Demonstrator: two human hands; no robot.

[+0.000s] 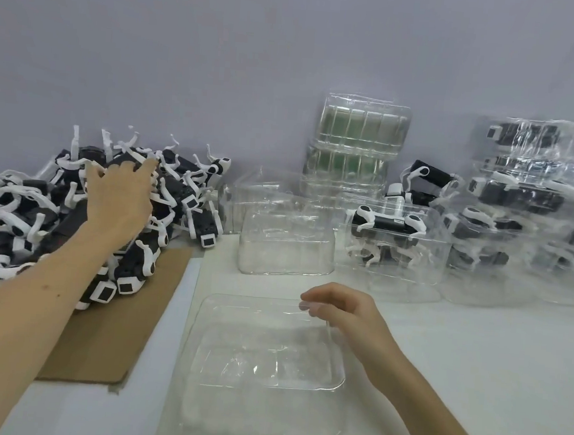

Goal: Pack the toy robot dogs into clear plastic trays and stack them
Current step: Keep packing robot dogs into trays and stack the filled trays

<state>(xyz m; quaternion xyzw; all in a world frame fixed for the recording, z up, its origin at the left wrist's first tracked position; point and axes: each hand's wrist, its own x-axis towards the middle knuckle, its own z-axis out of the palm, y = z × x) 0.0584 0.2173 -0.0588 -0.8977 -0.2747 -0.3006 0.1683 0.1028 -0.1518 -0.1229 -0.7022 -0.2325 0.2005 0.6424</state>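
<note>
1. Head view: the white worktop (473, 369) is lying open along its near right side. Its far edge is meeting a plain wall (222, 57).
2. A brown cardboard sheet (127, 314) is covering the left part of the worktop. A heaped pile of toy robot dogs (22, 203) is crowding it up to the far left corner.
3. Along the far edge, upright empty trays (361, 130) are leaning on the wall. A low stack of empty trays (286, 248) is sitting in front of them.
4. To the right, stacked packed trays (520, 201) are filling the far right corner.
5. The left hand (122, 197) is reaching out at arm's length over the pile. Its fingers are lying spread and nearly straight on the topmost dogs, closing on none that I can see.
6. The right hand (339, 317) is hovering low with the wrist bent. Its curled fingers and thumb are pinching the far right corner of the clear tray (230, 401).
7. That tray is lying flat at the near middle of the worktop, just beside the cardboard, with its open side facing up. I cannot tell its long axis.
8. One packed dog (386, 221) is lying in a tray between the two stacks, with its long axis running along the far edge.
</note>
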